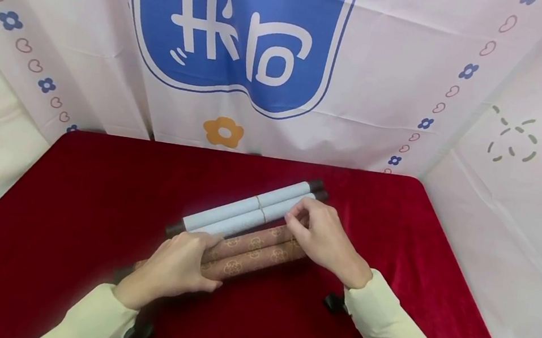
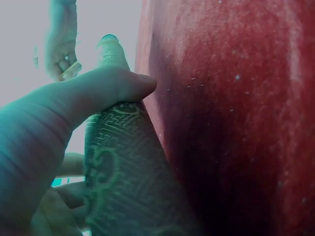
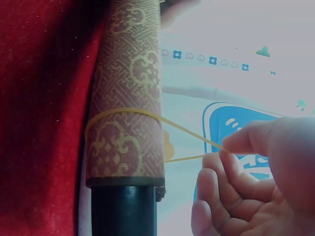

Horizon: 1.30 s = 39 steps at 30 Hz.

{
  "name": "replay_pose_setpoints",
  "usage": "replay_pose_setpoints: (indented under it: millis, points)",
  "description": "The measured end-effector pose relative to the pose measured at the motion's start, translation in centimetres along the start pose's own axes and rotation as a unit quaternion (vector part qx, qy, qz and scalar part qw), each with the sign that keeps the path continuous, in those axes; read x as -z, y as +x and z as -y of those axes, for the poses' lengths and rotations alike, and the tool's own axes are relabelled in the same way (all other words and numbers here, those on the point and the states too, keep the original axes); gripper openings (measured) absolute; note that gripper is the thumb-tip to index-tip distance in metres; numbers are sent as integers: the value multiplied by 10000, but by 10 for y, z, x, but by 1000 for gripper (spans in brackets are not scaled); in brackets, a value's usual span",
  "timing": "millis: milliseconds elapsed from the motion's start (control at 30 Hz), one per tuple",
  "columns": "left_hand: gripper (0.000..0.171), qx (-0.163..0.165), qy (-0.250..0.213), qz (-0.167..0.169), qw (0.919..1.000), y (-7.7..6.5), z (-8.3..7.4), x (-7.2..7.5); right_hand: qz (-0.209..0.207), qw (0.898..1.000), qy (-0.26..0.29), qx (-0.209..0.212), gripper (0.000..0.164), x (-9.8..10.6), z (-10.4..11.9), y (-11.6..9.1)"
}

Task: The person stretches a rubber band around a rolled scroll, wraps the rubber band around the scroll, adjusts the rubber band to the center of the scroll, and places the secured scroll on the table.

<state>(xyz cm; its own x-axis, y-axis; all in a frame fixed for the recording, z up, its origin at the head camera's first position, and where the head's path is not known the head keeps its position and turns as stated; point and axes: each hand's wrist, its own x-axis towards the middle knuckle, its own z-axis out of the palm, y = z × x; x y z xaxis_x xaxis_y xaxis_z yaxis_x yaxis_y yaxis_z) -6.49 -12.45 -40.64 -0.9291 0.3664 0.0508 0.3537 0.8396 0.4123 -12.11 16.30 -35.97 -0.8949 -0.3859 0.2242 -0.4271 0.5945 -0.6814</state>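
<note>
Two rolled scrolls with brown, gold-patterned backing [image 1: 233, 267] lie side by side, tilted up to the right in the head view. My left hand [image 1: 176, 265] grips them near their left end, thumb along the near side and fingers over the far side. At the other end, my right hand [image 1: 324, 236] pinches a yellow rubber band [image 3: 192, 133] between thumb and forefinger. The band loops round the patterned roll close to its dark end knob [image 3: 123, 209] and is pulled taut away from it. In the left wrist view, the thumb [image 2: 118, 88] crosses the patterned roll.
Just beyond lies a pair of pale blue scrolls [image 1: 235, 209] with dark end knobs, bound by a thin band [image 1: 260, 204]. All rest over a red velvet tabletop [image 1: 109, 187]. A printed white curtain [image 1: 370, 119] stands behind the table and along its sides.
</note>
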Motion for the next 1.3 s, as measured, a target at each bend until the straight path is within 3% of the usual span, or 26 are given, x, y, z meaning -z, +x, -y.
replay_pose_setpoints:
  millis: [167, 300, 367, 467, 600, 733, 900, 1100, 1300]
  points:
    - [49, 2, 217, 130, 9997, 1, -4, -3, 41, 9999, 130, 77, 3, 3, 3, -1]
    - [69, -411, 782, 26, 9961, 7, -16, -14, 52, 9997, 163, 170, 4, 6, 5, -1]
    - [86, -691, 1063, -13, 9919, 18, -27, -23, 4, 9997, 164, 193, 5, 7, 5, -1]
    - [94, -983, 1256, 15, 9872, 42, -48, -39, -42, 9996, 219, 152, 5, 6, 4, -2]
    - [97, -824, 1151, 151, 9898, 71, -70, -52, 11, 9991, 404, 124, 5, 3, 4, -3]
    - [90, -554, 712, 67, 9959, 88, -74, -56, 17, 9976, 637, 256, 5, 5, 8, -5]
    - [97, -337, 94, -96, 9993, 95, -68, -47, -41, 9917, 1092, 684, 4, 10, 8, -9]
    - [68, -69, -584, -507, 9970, 100, -66, -23, 116, 9777, 1812, 1059, 6, 3, -3, -15]
    - [73, -9, -1209, -766, 9897, 100, -63, 1, 142, 9773, 1911, 908, 7, -10, -10, -21]
